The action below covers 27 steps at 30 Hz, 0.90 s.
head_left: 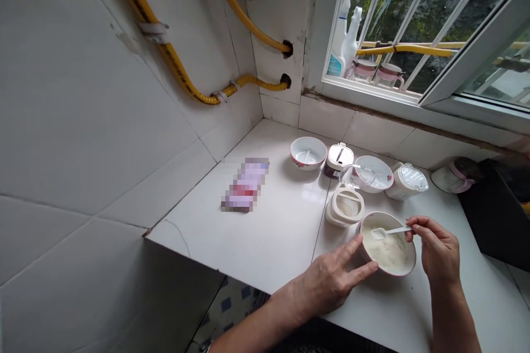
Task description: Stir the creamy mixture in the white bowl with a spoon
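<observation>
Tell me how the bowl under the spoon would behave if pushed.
The bowl looks hard and smooth, so it probably won't flex and may slide readily. Its pale, powdery-looking contents could spill if it tipped.

White tiled countertop [285, 226]. Clock positions read from item 1, 12 pointing up the view.
1. White round bowl [411, 266] with pale powder.
2. White jar [336, 219], clear lid raised: 10 o'clock, just beside.
3. Purple-and-red flat packet [246, 185], blurred: 10, well apart.
4. White red-rimmed bowl [298, 160]: between 10 and 11.
5. Dark-based jar with white lid [339, 157]: 11.
6. White flower-marked bowl [385, 183]: near 12.
7. White clear-lidded canister [403, 186]: between 12 and 1.
8. Dark-lidded jar with pink handle [449, 177]: between 1 and 2.
9. Black boxy object [488, 215]: between 2 and 3.
</observation>
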Each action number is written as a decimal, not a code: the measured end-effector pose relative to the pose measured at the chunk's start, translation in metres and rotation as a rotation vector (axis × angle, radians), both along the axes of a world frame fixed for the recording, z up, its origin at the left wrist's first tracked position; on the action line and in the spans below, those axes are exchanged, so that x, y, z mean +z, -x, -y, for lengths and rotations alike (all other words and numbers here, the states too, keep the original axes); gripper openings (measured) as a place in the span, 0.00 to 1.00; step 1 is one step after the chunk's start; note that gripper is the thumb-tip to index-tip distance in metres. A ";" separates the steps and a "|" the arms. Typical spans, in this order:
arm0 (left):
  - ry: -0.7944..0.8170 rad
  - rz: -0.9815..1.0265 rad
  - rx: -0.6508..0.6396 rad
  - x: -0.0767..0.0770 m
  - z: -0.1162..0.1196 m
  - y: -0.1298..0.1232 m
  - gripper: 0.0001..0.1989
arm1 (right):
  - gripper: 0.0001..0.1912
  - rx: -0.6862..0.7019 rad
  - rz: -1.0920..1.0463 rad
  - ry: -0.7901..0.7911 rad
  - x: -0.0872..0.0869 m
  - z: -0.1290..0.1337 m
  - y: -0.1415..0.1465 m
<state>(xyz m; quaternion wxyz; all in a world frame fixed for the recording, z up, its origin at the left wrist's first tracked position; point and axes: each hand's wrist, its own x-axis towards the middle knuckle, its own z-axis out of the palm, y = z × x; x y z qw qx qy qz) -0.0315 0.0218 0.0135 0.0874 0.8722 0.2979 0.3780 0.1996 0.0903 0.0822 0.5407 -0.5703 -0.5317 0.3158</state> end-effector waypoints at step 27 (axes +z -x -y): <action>-0.041 0.018 -0.017 -0.006 -0.004 0.008 0.31 | 0.05 0.082 0.200 -0.238 0.016 0.002 0.052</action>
